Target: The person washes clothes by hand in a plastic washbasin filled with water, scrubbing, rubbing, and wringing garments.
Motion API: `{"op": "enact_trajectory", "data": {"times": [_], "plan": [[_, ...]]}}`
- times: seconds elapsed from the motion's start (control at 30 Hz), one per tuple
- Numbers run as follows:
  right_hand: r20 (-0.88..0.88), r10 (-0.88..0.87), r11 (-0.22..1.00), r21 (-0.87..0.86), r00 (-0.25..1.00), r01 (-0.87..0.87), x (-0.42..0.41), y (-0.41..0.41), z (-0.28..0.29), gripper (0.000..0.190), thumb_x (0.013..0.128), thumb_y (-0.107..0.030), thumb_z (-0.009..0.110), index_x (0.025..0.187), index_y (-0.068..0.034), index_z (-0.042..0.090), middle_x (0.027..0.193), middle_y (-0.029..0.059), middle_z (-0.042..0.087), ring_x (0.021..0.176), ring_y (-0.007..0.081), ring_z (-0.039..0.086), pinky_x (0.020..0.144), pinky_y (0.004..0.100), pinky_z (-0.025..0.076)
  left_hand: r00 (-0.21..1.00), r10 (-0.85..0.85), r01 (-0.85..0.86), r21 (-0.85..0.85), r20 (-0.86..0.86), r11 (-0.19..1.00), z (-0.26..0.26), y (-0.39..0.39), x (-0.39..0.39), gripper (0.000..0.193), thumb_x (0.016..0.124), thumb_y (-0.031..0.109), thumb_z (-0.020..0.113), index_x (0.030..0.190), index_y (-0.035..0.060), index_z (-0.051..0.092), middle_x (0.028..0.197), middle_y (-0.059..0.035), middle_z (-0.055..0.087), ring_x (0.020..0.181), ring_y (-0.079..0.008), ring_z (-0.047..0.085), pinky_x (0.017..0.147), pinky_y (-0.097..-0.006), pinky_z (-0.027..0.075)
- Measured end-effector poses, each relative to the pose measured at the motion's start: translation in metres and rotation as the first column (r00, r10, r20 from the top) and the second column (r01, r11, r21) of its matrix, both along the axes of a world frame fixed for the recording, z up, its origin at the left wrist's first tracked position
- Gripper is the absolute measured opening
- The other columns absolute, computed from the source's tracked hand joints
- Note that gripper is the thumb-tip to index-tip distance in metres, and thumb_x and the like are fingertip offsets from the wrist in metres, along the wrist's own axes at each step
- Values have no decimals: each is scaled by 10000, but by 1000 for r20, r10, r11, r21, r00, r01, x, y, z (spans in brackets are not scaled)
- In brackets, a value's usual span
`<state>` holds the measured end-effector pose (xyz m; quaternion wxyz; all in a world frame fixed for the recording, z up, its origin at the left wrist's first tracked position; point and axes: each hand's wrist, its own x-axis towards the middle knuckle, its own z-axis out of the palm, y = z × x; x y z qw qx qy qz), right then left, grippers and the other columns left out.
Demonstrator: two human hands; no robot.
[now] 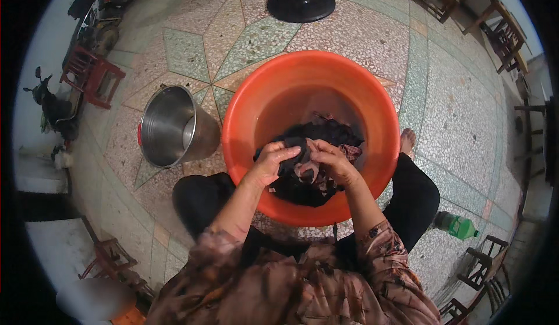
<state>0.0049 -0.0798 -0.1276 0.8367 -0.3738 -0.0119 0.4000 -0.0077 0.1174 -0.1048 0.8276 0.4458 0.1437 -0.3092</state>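
A large orange plastic basin stands on the floor between my legs, with shallow water in its bottom. Wet dark clothes lie heaped inside, with a reddish checked cloth showing at the right of the heap. Above this pile my left hand grips a bunched dark patterned garment between thumb and fingers. My right hand pinches the same garment from the other side. The two hands are close together, and part of the cloth is hidden under them.
A metal bucket stands left of the basin. On the right lies a green plastic bottle. A black round stand base is beyond the basin. A red chair and a motorbike are at far left; wooden furniture is at upper right.
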Motion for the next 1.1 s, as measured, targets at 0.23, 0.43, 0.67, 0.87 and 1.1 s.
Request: {"op": "enact_trajectory", "data": {"times": [0.23,0.43,0.67,0.87,1.1], "plan": [[107,-454,874,-141,885,465,-8,10,-1,228,741,30,573,943,-68,533,858,25,580,743,127,554,620,237,446,955,298,-298,-17,-11,954,-38,12,5,207,775,98,640,962,11,618,905,-87,630,867,-183,593,781,-308,489],[37,-323,917,-236,946,322,-7,-2,-16,210,738,39,526,924,-56,519,847,33,571,713,141,562,623,247,468,937,343,-342,25,-65,939,-15,-5,2,229,783,138,588,998,59,586,1029,-100,589,953,-249,560,850,-417,459],[-102,-429,901,15,898,433,-7,4,-16,205,750,30,510,944,-32,536,851,28,571,715,125,560,636,240,459,916,269,-358,-302,-297,883,-31,-17,-7,256,831,192,543,1039,45,565,1055,-118,596,969,-263,578,867,-436,459],[92,-416,897,-123,905,425,-8,8,-28,201,762,12,530,956,-38,547,864,20,574,756,128,559,714,253,454,945,125,-244,-396,-302,885,-9,-33,-12,344,854,256,545,1123,42,538,1037,-126,595,945,-283,575,838,-437,465],[66,-73,902,-421,995,94,-19,13,-12,258,786,-195,636,984,-31,626,847,27,618,766,101,562,647,231,426,899,415,-432,-120,-142,894,-23,0,8,229,835,221,604,994,58,577,925,-80,616,823,-216,616,750,-380,511]]}}
